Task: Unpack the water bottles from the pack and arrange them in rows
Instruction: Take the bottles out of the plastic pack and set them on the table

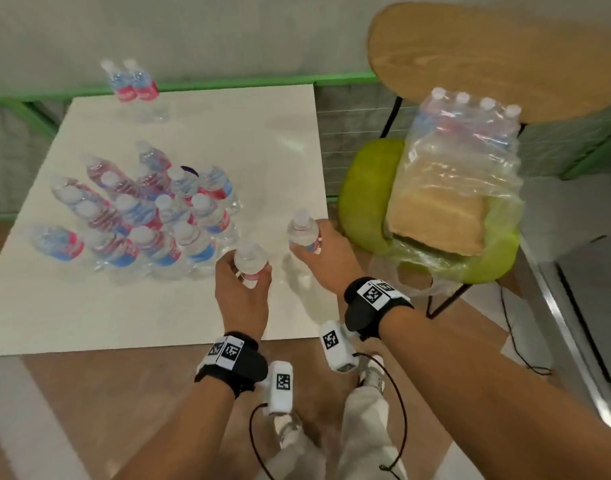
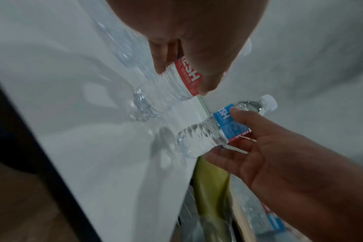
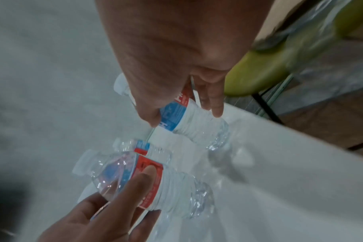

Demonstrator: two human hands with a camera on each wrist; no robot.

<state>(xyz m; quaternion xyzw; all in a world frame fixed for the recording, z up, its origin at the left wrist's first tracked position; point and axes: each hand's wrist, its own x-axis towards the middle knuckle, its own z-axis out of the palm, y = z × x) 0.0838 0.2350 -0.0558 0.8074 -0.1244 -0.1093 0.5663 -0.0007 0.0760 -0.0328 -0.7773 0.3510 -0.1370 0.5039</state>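
- Two hands, each holding one small clear plastic water bottle with a white cap and red-and-blue label, both above the white table top (image 1: 290, 133) near its front right corner.
- Left hand (image 1: 241, 289): fingers and thumb curled round the label band of the left-hand bottle (image 1: 250, 261); bottle roughly upright in the head view, cap up, base just above the surface by the left wrist view.
- Right hand (image 1: 326, 251): thumb and fingers wrapped narrow round the label of the right-hand bottle (image 1: 303, 232); it sits at the right edge of the table top, base clear of the surface.
- The two held bottles are near each other, not touching.
- Cluster of upright bottles (image 1: 165, 216) at centre left of the table top, packed close in rough rows; about fifteen, exact count unclear from blur.
- Pair of two more bottles (image 1: 134, 81) stands at the back edge, touching side by side, well apart from the cluster.
- One shrink-wrapped pack (image 1: 460, 161), clear plastic torn open on the near side, four white caps showing along its top, brown cardboard tray inside; it rests on the lime-green chair seat (image 1: 366, 188) just right of the table.
- One round wooden table top (image 1: 505, 57) behind the pack.
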